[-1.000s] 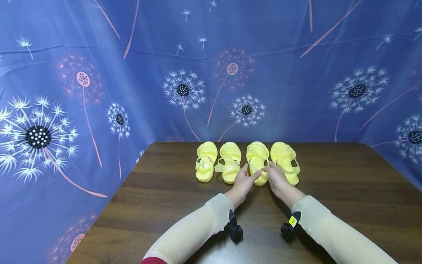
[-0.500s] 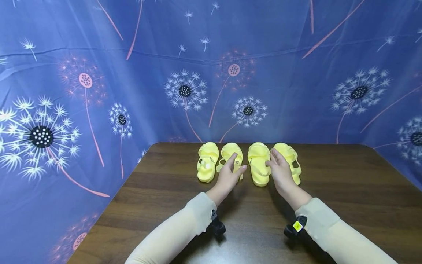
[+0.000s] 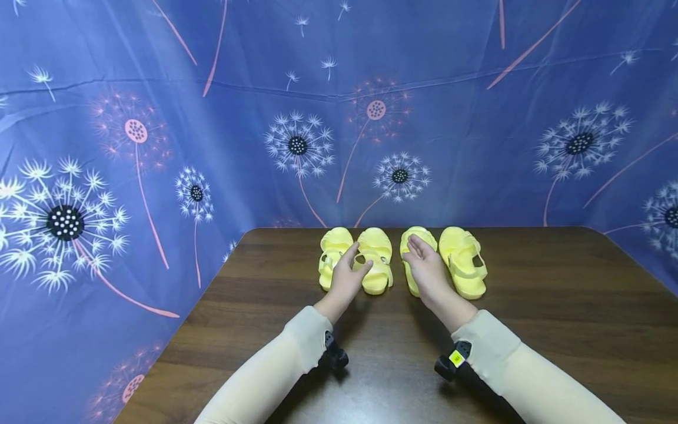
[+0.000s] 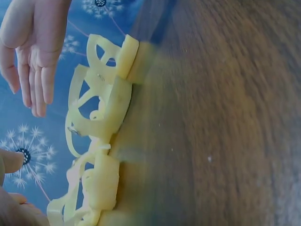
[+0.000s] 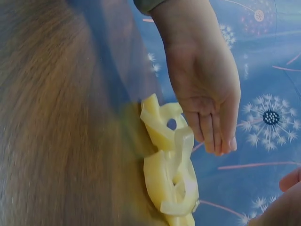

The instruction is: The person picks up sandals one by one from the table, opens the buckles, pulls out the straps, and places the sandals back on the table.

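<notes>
Several yellow strap sandals lie in a row near the table's far edge. My left hand (image 3: 346, 280) is in front of the two left ones, its fingers extended and thumb apart, holding nothing. It partly covers the leftmost sandal (image 3: 336, 238) and overlaps the edge of the second sandal (image 3: 376, 280). In front of the third sandal (image 3: 422, 231) is my right hand (image 3: 430, 277), fingers straight, hiding much of it. The rightmost sandal (image 3: 463, 271) is fully visible. In the left wrist view, the palm of my right hand (image 4: 37, 52) stands apart from the sandals.
A brown wooden table (image 3: 381, 365) carries the sandals. Behind it hangs a blue cloth (image 3: 455, 147) printed with dandelions. A dark wrist camera (image 3: 336, 353) sits on the left wrist and another camera (image 3: 450, 362) on the right.
Both hands have come away from the third sandal, where their fingers were at its sides. My left hand has moved left; my right hand went right, then back left. The sandals stay in their row.
</notes>
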